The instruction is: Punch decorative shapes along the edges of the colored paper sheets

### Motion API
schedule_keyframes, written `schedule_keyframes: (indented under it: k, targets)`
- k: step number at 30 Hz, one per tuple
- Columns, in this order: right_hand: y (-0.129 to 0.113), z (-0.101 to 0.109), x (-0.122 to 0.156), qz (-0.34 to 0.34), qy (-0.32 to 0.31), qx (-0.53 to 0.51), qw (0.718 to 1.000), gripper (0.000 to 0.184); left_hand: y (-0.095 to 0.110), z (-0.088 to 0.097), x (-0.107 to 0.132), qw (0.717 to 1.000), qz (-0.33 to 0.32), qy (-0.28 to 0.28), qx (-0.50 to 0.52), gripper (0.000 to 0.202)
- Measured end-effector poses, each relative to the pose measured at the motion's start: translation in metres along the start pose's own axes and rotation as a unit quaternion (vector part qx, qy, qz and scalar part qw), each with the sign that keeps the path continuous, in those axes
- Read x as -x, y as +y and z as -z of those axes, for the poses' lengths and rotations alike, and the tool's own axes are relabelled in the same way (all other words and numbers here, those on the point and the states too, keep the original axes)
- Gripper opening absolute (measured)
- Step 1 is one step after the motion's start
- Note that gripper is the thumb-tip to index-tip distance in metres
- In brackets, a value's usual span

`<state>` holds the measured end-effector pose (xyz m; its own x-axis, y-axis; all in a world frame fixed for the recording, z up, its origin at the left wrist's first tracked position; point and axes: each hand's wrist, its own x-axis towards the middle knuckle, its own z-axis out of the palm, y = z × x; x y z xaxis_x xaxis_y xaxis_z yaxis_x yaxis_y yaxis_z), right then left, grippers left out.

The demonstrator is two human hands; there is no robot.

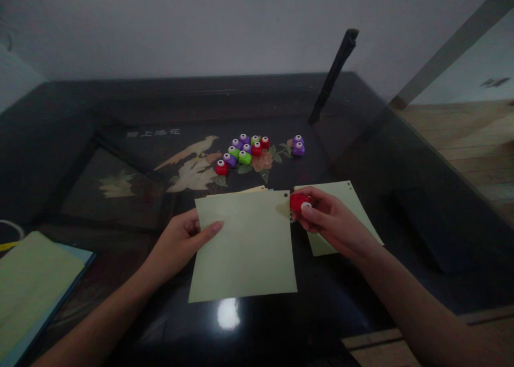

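A pale green paper sheet point(244, 244) is held above the dark glass-topped table point(120, 105). My left hand point(180, 244) pinches its left edge, thumb on top. My right hand point(329, 220) grips a small red paper punch point(299, 201) against the sheet's top right corner, where a small star-shaped hole shows. A second pale green sheet point(353, 201) lies under my right hand, with small punched holes at its top right corner.
Several small punches, red, purple and green, form a cluster point(243, 152) mid-table, with a purple pair point(297, 145) to their right. More paper lies stacked point(32, 287) at the near left. A dark slanted bar point(333, 75) stands at the back.
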<state>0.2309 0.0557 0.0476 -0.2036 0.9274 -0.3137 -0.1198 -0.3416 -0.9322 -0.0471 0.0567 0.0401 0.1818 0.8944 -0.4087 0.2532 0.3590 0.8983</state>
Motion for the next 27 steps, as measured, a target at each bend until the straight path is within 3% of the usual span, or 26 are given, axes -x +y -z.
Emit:
schedule_keyframes:
  k: [18, 27]
  targets:
    - [0.005, 0.001, -0.002, -0.004, -0.010, 0.017, 1.000, 0.032, 0.001, -0.002, 0.000, 1.000, -0.002, -0.015, -0.009, 0.037]
    - [0.013, 0.000, -0.004, 0.034, 0.013, 0.070, 0.997, 0.028, -0.003, -0.004, 0.001, 0.999, -0.014, -0.013, -0.035, 0.035]
